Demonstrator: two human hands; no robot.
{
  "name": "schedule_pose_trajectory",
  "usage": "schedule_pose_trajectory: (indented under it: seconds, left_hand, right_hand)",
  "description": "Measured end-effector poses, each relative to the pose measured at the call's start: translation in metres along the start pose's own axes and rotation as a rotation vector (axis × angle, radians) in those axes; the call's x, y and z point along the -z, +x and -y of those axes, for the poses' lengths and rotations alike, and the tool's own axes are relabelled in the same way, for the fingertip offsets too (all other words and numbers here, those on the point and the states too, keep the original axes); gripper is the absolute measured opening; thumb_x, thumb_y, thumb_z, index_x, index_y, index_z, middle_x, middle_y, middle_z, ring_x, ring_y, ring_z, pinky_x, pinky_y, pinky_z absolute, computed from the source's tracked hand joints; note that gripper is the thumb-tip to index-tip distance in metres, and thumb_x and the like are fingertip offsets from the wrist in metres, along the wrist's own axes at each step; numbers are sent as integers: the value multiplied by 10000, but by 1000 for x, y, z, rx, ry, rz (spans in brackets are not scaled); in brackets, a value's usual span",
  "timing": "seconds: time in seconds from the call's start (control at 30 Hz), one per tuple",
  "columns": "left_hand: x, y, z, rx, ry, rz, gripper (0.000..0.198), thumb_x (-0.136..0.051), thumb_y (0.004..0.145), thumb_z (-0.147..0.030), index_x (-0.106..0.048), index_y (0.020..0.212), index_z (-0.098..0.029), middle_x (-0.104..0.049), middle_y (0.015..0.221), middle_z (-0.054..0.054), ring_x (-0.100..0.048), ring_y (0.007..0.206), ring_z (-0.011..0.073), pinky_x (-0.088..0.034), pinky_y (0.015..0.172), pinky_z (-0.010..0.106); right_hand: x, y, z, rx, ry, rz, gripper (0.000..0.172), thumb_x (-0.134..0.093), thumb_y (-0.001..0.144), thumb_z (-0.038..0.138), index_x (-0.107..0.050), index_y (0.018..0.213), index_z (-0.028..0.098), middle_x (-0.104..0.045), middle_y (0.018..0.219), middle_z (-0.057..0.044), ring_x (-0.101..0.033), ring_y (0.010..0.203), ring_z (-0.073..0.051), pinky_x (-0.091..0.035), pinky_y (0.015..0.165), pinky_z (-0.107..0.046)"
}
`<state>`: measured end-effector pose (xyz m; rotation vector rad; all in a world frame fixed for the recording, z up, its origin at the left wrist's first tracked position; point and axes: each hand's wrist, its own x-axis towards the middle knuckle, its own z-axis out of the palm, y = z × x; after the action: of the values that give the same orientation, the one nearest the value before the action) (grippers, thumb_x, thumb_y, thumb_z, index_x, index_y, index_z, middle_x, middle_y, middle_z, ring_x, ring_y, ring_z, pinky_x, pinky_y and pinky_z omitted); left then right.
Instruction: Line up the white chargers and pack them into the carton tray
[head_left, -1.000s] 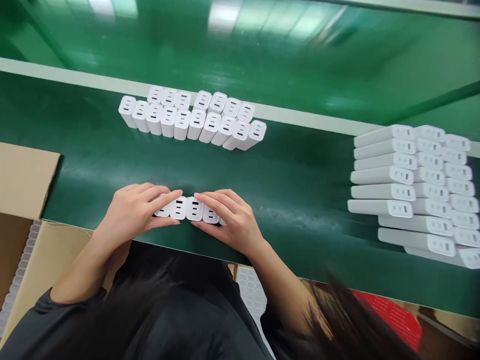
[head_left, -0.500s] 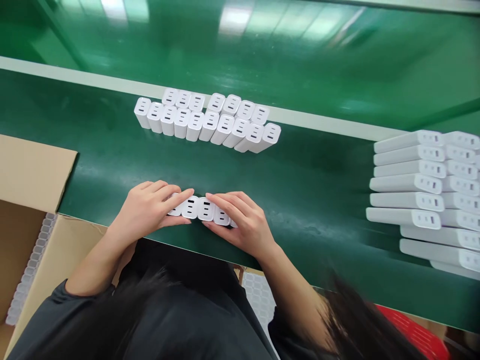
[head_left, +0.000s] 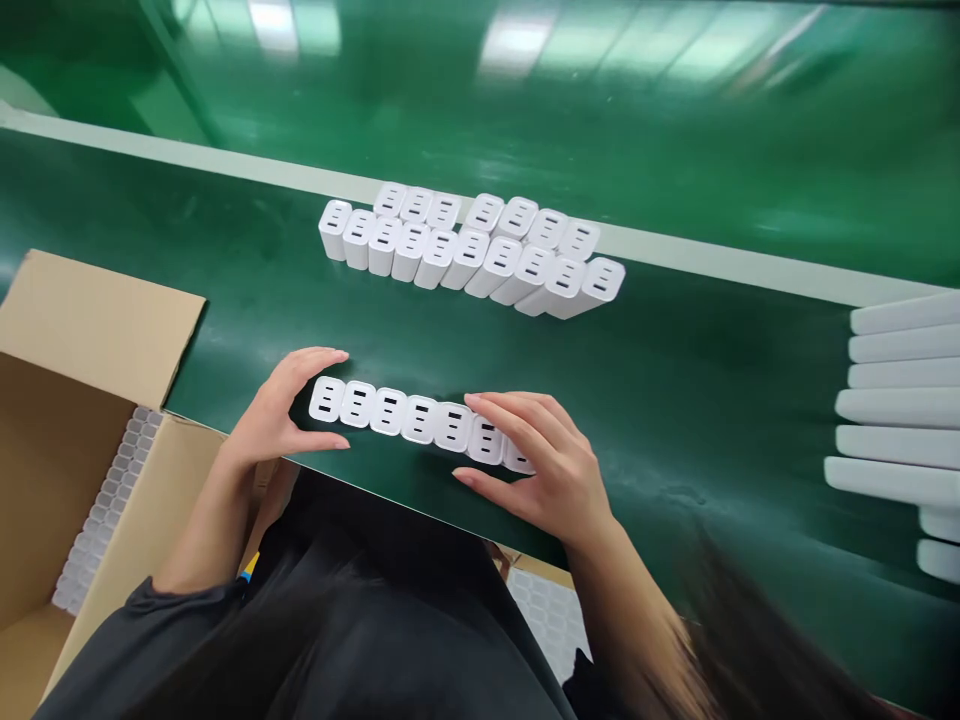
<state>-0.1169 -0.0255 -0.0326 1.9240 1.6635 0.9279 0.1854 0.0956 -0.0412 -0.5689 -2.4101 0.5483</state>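
Several white plug-like blocks with dark slots on their tops form one touching row [head_left: 420, 420] near the front edge of the green table. At the row's left end my left hand [head_left: 289, 405] is spread, thumb and fingers apart, with a small gap to the nearest block. My right hand [head_left: 544, 455] curves around the right end, fingers behind and thumb in front, partly hiding the last blocks; its thumb and fingers are apart. Farther back, more white blocks [head_left: 469, 255] stand upright in two rows.
An open cardboard box [head_left: 112, 330] with stacked white pieces [head_left: 112, 500] inside is at the left. A stack of white blocks [head_left: 896, 405] lies at the right edge. A pale strip [head_left: 720, 257] crosses behind the back rows. More white pieces [head_left: 551, 615] show below the table edge.
Both hands have opened and moved apart, uncovering the front row, whose middle gap is closed. The whole view has shifted, so the blocks and box appear farther right.
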Motion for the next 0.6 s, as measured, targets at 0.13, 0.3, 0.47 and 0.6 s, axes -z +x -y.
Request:
schedule_pose_trajectory:
  seconds: [0.13, 0.3, 0.47, 0.6]
  left_hand:
    - [-1, -1, 6, 9, -105, -16, 795, -812, 765, -482, -437, 1433, -271, -629, 1318, 125, -570, 1259, 279, -468, 1091, 484]
    - [0, 0, 5, -4, -97, 1, 730, -809, 778, -451, -475, 1398, -263, -652, 1286, 117, -563, 1264, 271, -466, 1085, 467]
    - [-1, 0, 4, 5, -80, 26, 704, -815, 779, -418, -486, 1380, -254, -668, 1269, 100, -552, 1270, 259, -445, 1092, 451]
    - [-1, 0, 5, 13, -78, 37, 665, -810, 788, -398, -507, 1362, -254, -662, 1278, 98, -550, 1262, 257, -444, 1086, 453]
  right_hand:
    - [0, -1, -1, -17, -18, 16, 578, -721, 867, 457, -547, 1383, 263, -717, 1097, -102, -689, 946, -277, -577, 826, -435]
    - [1, 0, 0, -22, -54, 32, 520, -681, 900, 465, -550, 1362, 267, -711, 1071, -107, -686, 923, -277, -578, 784, -435]
    - [1, 2, 0, 5, -37, 11, 548, -704, 890, 442, -531, 1376, 255, -713, 1063, -104, -684, 898, -260, -574, 769, -411]
    - [0, 2, -1, -2, -21, 18, 549, -715, 882, 426, -541, 1373, 253, -716, 1068, -97, -686, 904, -255, -574, 778, -401]
